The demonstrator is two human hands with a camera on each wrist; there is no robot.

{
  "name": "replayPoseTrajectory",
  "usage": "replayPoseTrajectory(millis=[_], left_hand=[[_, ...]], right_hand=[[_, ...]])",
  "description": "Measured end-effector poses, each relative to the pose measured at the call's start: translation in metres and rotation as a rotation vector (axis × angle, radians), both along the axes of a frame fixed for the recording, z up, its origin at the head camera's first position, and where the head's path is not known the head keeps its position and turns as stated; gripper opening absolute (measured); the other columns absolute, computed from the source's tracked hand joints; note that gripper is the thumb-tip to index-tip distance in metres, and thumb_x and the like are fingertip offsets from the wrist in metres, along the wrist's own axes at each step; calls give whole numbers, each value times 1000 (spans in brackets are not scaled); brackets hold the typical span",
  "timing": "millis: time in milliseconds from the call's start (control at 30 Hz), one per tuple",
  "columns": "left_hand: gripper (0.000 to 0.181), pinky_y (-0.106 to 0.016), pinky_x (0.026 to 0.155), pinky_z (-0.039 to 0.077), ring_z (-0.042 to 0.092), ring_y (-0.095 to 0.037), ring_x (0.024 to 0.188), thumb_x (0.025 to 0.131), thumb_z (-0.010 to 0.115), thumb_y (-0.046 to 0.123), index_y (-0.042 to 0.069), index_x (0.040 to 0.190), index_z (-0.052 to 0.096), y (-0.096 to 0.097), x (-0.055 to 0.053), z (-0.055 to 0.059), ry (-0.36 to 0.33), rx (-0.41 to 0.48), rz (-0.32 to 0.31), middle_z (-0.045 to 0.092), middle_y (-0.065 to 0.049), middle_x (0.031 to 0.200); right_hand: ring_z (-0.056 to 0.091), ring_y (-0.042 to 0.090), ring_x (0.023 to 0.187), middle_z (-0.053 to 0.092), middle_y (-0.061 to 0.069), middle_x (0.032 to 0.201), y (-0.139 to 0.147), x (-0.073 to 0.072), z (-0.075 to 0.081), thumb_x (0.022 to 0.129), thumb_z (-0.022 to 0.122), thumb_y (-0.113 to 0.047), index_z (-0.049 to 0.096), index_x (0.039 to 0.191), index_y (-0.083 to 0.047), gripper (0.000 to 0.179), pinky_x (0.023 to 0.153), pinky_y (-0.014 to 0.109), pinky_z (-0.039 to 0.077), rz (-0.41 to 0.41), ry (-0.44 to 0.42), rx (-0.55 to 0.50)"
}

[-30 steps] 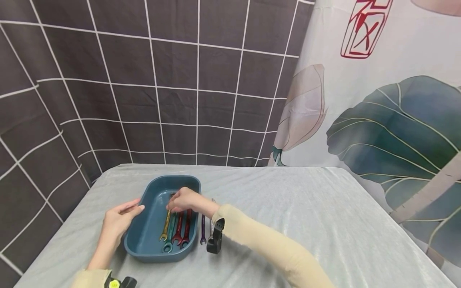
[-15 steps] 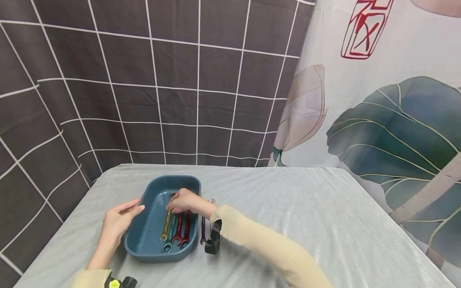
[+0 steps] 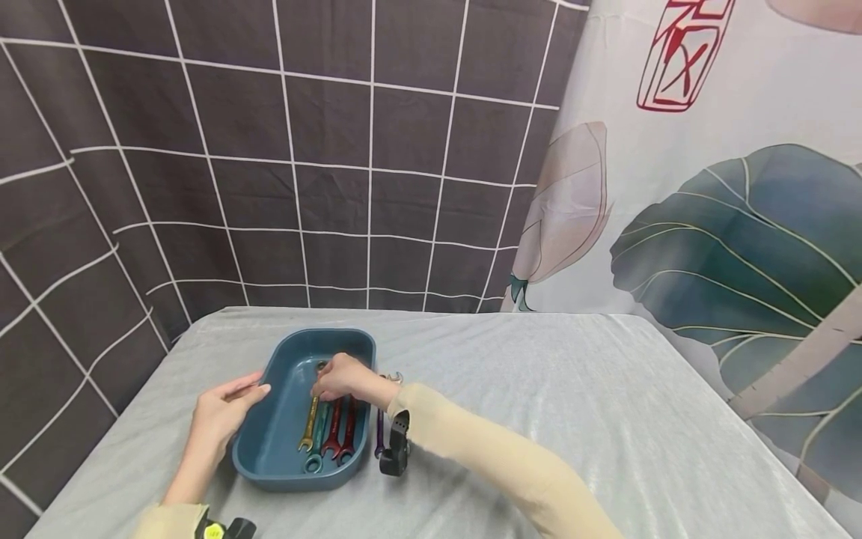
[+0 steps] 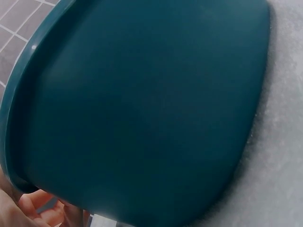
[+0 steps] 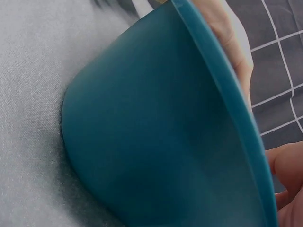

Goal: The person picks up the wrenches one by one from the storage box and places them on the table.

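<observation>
**Colourful metal in a smooth blue tub (image 3: 289, 483)**

So here's what we've got. The tub sits lower left of centre: plastic-looking, rounded corners, a rolled lip and satiny walls that look deep teal in both wrist views. The left hand (image 3: 218, 412), at lower left, has the lip pinched, thumb over the edge and fingers outside.

The right hand (image 3: 343, 376) is inside the tub, just left of the frame's middle, fingertips curled down and gripping the gold wrench (image 3: 310, 430). We can't see the exact contact, since the knuckles cover it. Next to that, nearly parallel, lie a teal wrench (image 3: 313, 462) with a round ring end, a red wrench (image 3: 333, 434) with a forked end, and a darker red wrench (image 3: 349, 430) by the right wall. All have a shiny, metallic-looking finish.

Outside, just right of the tub, there's a slim purple wrench (image 3: 380, 434), plus a silver forked end (image 3: 397, 377) poking out past the cream sleeve (image 3: 491, 457). Underneath is pale grey cloth (image 3: 606, 419), soft-sheened and lightly rumpled. Behind hangs dark fabric (image 3: 330, 195) with white grid lines that go wavy lower down.
</observation>
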State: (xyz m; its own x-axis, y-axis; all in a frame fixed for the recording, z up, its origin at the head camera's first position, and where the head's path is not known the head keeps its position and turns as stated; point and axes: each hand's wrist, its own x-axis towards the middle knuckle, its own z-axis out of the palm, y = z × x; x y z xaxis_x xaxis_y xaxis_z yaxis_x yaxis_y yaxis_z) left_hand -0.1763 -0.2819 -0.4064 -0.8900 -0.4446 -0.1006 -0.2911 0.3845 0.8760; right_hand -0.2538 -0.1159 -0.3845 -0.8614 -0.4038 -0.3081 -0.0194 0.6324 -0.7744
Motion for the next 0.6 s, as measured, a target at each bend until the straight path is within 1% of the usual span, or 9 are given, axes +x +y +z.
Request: replayPoseTrajectory(millis=[100, 167, 300, 400, 433, 500, 567, 600], left_hand=[[49, -34, 87, 50, 44, 19, 68, 81, 65, 29, 5, 123, 56, 0, 0, 0, 1, 3, 3, 59, -16, 121], [49, -37, 90, 49, 46, 17, 72, 81, 64, 29, 5, 123, 55, 0, 0, -1, 3, 8, 3, 58, -16, 123], [50, -39, 91, 48, 50, 12, 77, 81, 64, 30, 5, 124, 55, 0, 0, -1, 5, 15, 0, 58, -17, 123], [50, -38, 90, 48, 51, 11, 78, 81, 65, 30, 5, 123, 55, 0, 0, -2, 1, 7, -4, 59, -16, 122], [50, -39, 90, 48, 53, 8, 80, 81, 65, 30, 5, 123, 55, 0, 0, -2, 3, 8, -6, 59, -17, 121], [50, -38, 90, 48, 52, 9, 80, 81, 65, 31, 6, 123, 55, -1, -1, -1, -1, 5, -5, 58, -16, 122], [49, -39, 91, 48, 51, 10, 79, 82, 64, 30, 6, 123, 55, -1, -1, -1, 0, 4, -2, 58, -16, 123], [50, -40, 91, 48, 52, 8, 80, 81, 64, 30, 5, 123, 55, 0, -1, -1, 6, 7, -3, 57, -17, 123]], right_hand=[[66, 11, 67, 71, 4, 75, -2, 0, -1, 73, 72, -11, 70, 93, -4, 21, 65, 22, 53, -16, 21, 25], [66, 11, 64, 70, 4, 70, -3, -1, -1, 71, 73, -10, 71, 86, -4, 16, 61, 22, 53, -29, 34, 40], [65, 12, 61, 68, 3, 63, -4, -2, -2, 69, 74, -9, 70, 72, -5, 6, 57, 22, 52, -50, 47, 71], [65, 12, 60, 67, 2, 61, -6, -2, -3, 69, 74, -9, 70, 69, -6, 6, 57, 21, 51, -56, 55, 96], [65, 11, 60, 67, 2, 62, -6, -2, -3, 69, 74, -9, 70, 69, -6, 5, 57, 21, 52, -55, 58, 104], [64, 11, 59, 66, 2, 61, -7, -2, -3, 68, 75, -9, 70, 68, -6, 6, 56, 21, 52, -52, 65, 115], [64, 12, 58, 65, 3, 61, -8, -3, -1, 68, 75, -8, 68, 66, -5, 8, 56, 22, 52, -55, 60, 111], [64, 13, 58, 65, 4, 61, -9, -3, -1, 67, 76, -7, 66, 65, -5, 10, 55, 22, 53, -59, 53, 103]])
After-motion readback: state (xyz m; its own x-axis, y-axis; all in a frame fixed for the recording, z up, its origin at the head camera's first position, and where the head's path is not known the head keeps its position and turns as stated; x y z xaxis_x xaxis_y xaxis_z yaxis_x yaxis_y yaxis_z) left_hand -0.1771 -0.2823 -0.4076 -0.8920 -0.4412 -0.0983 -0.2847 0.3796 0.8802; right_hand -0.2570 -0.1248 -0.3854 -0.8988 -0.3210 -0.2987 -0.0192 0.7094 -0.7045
